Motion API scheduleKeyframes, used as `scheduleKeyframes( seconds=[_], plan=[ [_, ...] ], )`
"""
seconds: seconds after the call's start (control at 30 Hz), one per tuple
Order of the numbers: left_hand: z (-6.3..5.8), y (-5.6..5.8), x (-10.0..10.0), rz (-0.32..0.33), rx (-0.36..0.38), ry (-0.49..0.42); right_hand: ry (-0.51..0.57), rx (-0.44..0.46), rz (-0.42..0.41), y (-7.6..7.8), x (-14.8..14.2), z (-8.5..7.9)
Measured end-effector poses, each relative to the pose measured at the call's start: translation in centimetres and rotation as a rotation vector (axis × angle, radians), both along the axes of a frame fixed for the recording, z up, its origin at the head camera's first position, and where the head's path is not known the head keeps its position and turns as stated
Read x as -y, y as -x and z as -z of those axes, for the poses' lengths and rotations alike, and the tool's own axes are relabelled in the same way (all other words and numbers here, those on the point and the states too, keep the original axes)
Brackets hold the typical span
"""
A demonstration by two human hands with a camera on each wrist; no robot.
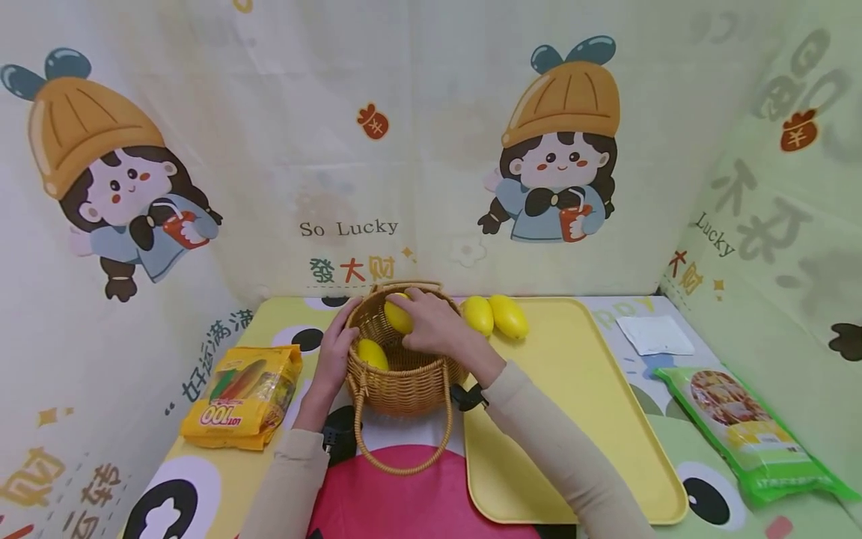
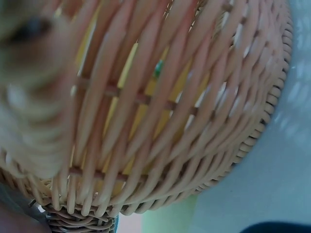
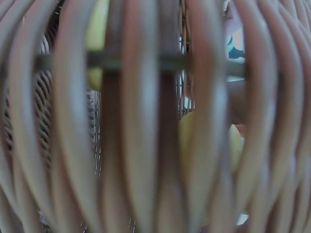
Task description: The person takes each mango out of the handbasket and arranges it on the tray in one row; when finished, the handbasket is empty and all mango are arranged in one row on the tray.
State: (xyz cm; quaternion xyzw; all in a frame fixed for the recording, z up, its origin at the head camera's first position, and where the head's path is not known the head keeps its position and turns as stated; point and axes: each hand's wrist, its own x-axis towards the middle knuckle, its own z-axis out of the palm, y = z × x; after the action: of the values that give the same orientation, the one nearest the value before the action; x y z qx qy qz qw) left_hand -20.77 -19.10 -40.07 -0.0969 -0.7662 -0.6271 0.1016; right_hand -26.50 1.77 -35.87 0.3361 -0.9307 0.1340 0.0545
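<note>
A wicker basket [image 1: 404, 393] with a hooped handle stands at the middle of the table. My left hand [image 1: 334, 348] grips its left rim. Inside the basket my right hand [image 1: 431, 323] holds a yellow mango [image 1: 399, 314] near the back. A second mango [image 1: 372, 354] lies inside at the left. Two more mangoes, a nearer one [image 1: 477, 316] and a farther one [image 1: 509, 317], lie on the yellow tray [image 1: 566, 419] behind my right wrist. The basket's weave [image 2: 165, 121] fills most of the left wrist view. Through its strands in the right wrist view, yellow fruit [image 3: 234, 148] shows partly.
An orange-yellow snack bag [image 1: 239, 397] lies to the left of the basket. On the right are a white packet [image 1: 655, 335] and a green food bag [image 1: 754, 434]. Patterned cloth walls [image 1: 431, 150] stand behind and at both sides.
</note>
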Motion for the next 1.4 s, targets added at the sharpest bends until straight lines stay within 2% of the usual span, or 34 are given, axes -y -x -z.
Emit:
scheduleKeyframes(
  seconds=[0.43, 0.77, 0.93, 1.17, 1.3, 1.4],
  plan=[
    [0.0, 0.1, -0.3, -0.023, 0.008, 0.026, 0.137, -0.089, -0.005, -0.3, -1.3, -0.2],
    [-0.3, -0.2, -0.5, -0.039, -0.002, 0.006, 0.149, -0.228, -0.044, -1.2, -3.8, -2.7],
    [-0.1, -0.1, -0.5, -0.042, -0.008, 0.001, 0.149, -0.236, -0.033, -0.9, -4.9, -3.4],
    [-0.1, -0.3, -0.2, -0.058, -0.015, -0.002, 0.147, -0.221, -0.005, -0.4, -6.4, -3.6],
    [0.1, 0.1, -0.2, -0.052, -0.024, 0.008, 0.129, -0.196, 0.029, 0.4, -7.7, -3.4],
    [1.1, 0.9, 0.0, -0.043, -0.031, -0.003, 0.111, -0.166, 0.065, 0.9, -8.8, -3.2]
  ],
)
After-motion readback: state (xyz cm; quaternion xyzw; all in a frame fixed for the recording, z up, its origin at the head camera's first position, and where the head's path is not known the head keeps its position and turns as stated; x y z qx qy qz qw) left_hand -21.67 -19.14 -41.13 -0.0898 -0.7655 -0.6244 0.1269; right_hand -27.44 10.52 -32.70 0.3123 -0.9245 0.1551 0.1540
